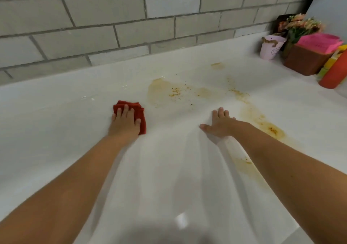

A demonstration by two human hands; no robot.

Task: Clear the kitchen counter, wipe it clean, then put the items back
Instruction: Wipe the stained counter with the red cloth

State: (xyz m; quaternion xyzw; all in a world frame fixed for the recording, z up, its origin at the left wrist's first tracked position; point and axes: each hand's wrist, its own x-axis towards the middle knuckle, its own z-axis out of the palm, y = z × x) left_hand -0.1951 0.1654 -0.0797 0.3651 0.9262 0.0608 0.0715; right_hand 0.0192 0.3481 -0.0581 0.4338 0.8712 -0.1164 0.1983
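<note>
The left hand [124, 120] lay flat on a folded red cloth [139, 112], fingers straight and close together, pressing it onto the white desk [56, 116]; the cloth's edges showed beyond the fingertips and along the thumb side. The right hand [220, 124] rested palm down on the bare desk, fingers spread and thumb stretched out toward the left, holding nothing. Both forearms reached in from the near edge, and the two hands lay well apart. The cloth sat left of the desk's middle, about halfway between the near edge and the back edge. Just beyond the gap between the hands, toward the back edge, spread a yellowish-brown stain [161, 91] dotted with small dark orange crumbs [176, 92]. A second streak of stain [270, 128] ran along the outer side of the right forearm toward the right edge, and a small patch [216, 65] lay nearer the back edge. In the far right corner stood a pale pink bucket [271, 49] with a rope handle, a brown box [306, 62] holding pink paper [319, 41], a bunch of flowers [302, 24] behind them, and a red bottle [333, 74] just beside the box. A grey tiled wall [112, 18] rose along the back edge.
</note>
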